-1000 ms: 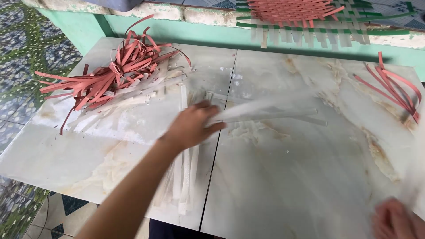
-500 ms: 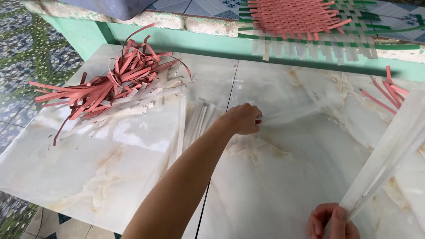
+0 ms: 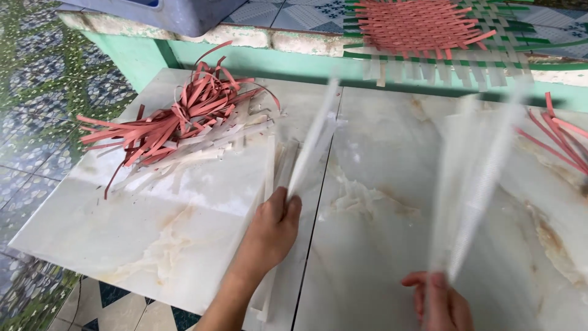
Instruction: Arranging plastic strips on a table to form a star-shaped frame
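My left hand [image 3: 272, 230] grips a long white strip [image 3: 315, 141] that rises, blurred, away from me over the marble slab [image 3: 184, 208]. My right hand [image 3: 441, 303], at the bottom edge, holds a bunch of white strips [image 3: 478, 178] that fans upward, also blurred. More white strips [image 3: 278, 165] lie flat on the slab just beyond my left hand.
A heap of red strips [image 3: 177, 119] over white ones lies at the slab's far left. A few red strips [image 3: 560, 141] lie at the right edge. A woven red, green and white mat [image 3: 422, 27] rests on the green ledge behind. A blue bin [image 3: 165, 12] stands at top left.
My left hand has pulled back toward me and lifted a white strip upright. My right hand has moved left, and its bunch of strips now stands more upright.
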